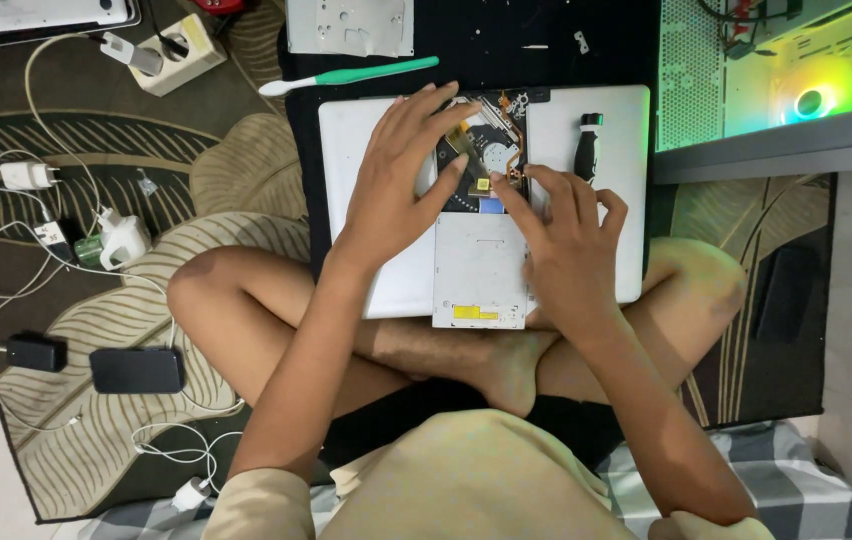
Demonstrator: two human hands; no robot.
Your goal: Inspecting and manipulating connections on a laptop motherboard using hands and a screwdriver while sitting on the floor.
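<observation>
White, matte plastic: laptop (pixel 586 110), lying flat with its underside up across the crossed legs of a seated person, on a black mat (pixel 466 40).

Left hand (pixel 401 180): palm down, fingers spread and extended over the laptop's left half, fingertips reaching the rim of the opened bay; pressing flat, gripping nothing.

Right hand (pixel 561 235): palm down, wrist over the near edge, index finger stretched toward a small yellow tab (pixel 484 184) at the bay's lower edge; remaining fingers loosely curled on the shell. Whether the fingertip pinches the tab cannot be told.

Opened bay (pixel 491 150): dark rectangular recess at the laptop's centre, showing a round metallic disc part, an orange flat cable curving along its right side, and a small blue patch below.

Optical drive (pixel 479 275): grey sheet-metal slab, rectangular, with a yellow label near its front edge, jutting past the laptop's near side between the two hands.

Screwdriver (pixel 586 145): black ribbed handle, resting on the shell right of the bay.

Pry tool (pixel 346 77): teal plastic, white tip, lying just beyond the laptop.

Metal plate (pixel 350 25): grey, perforated, on the mat.

Leaf-patterned rug (pixel 96 160): chargers and white cables scattered.
</observation>
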